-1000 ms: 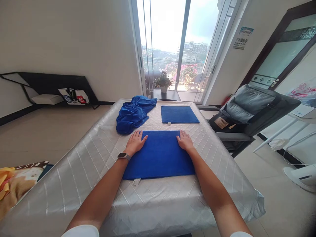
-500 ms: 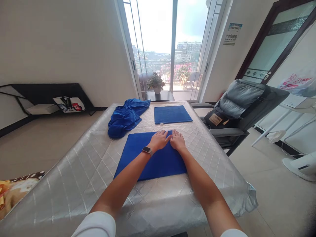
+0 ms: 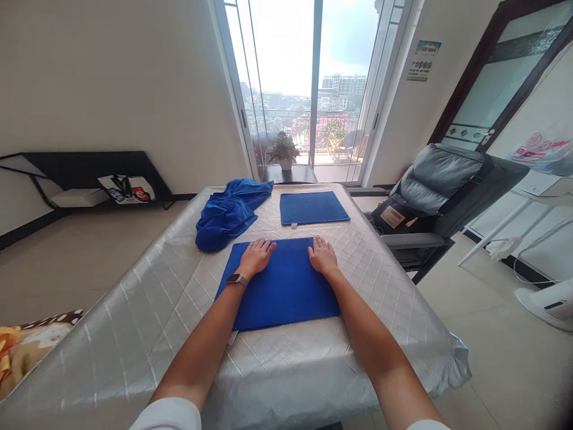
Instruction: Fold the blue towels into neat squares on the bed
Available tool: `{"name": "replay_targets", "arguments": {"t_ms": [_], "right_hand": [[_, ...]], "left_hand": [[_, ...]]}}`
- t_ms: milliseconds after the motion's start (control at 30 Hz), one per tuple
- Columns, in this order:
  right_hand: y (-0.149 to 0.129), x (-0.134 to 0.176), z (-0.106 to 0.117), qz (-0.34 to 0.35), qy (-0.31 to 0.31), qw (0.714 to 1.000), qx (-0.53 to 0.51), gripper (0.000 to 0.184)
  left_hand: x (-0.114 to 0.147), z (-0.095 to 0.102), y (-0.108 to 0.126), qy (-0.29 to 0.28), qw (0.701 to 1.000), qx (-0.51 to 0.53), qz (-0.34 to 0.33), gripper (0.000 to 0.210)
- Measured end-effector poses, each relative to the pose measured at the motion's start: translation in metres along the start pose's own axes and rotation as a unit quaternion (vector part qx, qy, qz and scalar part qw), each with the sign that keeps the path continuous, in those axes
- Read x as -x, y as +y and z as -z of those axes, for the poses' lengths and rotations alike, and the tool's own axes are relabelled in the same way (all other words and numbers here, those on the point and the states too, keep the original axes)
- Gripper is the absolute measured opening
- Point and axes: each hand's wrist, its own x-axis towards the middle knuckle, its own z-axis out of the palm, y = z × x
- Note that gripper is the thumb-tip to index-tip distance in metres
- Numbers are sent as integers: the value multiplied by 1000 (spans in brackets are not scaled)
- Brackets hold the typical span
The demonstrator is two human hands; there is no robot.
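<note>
A blue towel point(image 3: 286, 292) lies folded into a flat rectangle on the silver quilted table cover point(image 3: 380, 310). My left hand point(image 3: 256, 257) rests flat near its far left corner, fingers out and thumb apart. At the far right corner, my right hand point(image 3: 323, 255) lies palm down with its fingers stretched forward, partly over the edge. Neither hand grips anything. Beyond them is a second folded blue towel point(image 3: 313, 208), with a small white tag on its near edge. A crumpled blue towel point(image 3: 228, 215) lies in a heap to the far left.
To the right of the table stands a grey armchair point(image 3: 425, 191) with a black bag point(image 3: 394, 216) on it. A potted plant point(image 3: 285, 149) sits on a chair before the glass doors. Patterned fabric point(image 3: 40, 349) shows at lower left.
My left hand has slid left across the folded towel, away from my right hand, to its far left corner. My right hand has stayed at the right corner.
</note>
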Motion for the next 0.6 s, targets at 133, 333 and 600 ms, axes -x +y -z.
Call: {"name": "replay_targets", "arguments": {"t_ms": [133,333,600], "right_hand": [[2,-3,-2,-1,-3,1000,7,66],[4,-6,-4,-4,-7,1000,25,66],[4,-5,-1,-5,-9,999,35,65]], "left_hand": [[26,12,-65,-2,996,-18,82,71],[33,14,-71,-16,995,-7,101,86],[32,16,-65,-10,994,8,111,88]]}}
